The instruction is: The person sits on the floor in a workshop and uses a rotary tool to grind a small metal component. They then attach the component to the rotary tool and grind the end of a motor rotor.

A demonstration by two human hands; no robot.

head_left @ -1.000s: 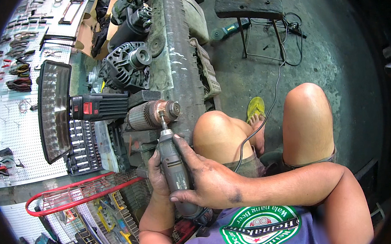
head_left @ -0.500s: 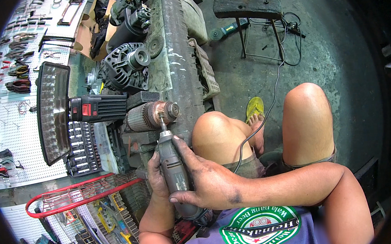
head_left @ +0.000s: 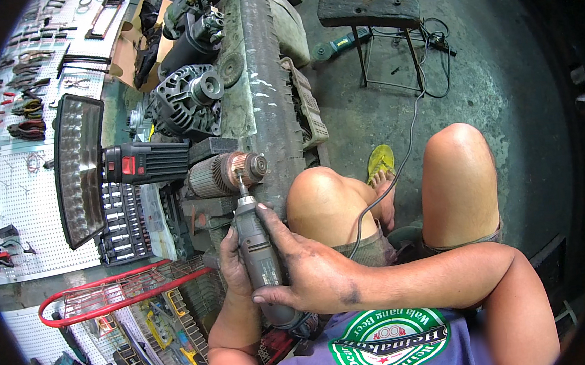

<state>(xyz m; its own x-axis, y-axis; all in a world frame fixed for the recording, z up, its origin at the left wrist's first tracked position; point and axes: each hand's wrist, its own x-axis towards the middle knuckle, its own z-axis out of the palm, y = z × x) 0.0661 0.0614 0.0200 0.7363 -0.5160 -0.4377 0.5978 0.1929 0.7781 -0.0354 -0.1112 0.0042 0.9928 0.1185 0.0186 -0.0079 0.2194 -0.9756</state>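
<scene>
A grey rotary tool [head_left: 260, 252] is gripped between both my hands, tilted with its bit toward the bench. My right hand [head_left: 301, 263] wraps its right side, thumb across the lower body. From the left, my left hand [head_left: 233, 264] closes on the tool's other side; part of its fingers is hidden. The thin bit [head_left: 241, 183] meets the copper commutator of a motor armature [head_left: 211, 176]. That armature lies sideways, its ringed shaft end toward the right, between a dark block [head_left: 213, 147] above and a vise-like metal piece [head_left: 210, 212] below.
A work light [head_left: 83, 170] stands left of the armature. An alternator [head_left: 188, 101] sits farther along the bench. At left are a socket set [head_left: 120, 225] and a red-rimmed wire rack [head_left: 120, 283]. A cord [head_left: 409, 150] runs past my knees toward a stool [head_left: 368, 4].
</scene>
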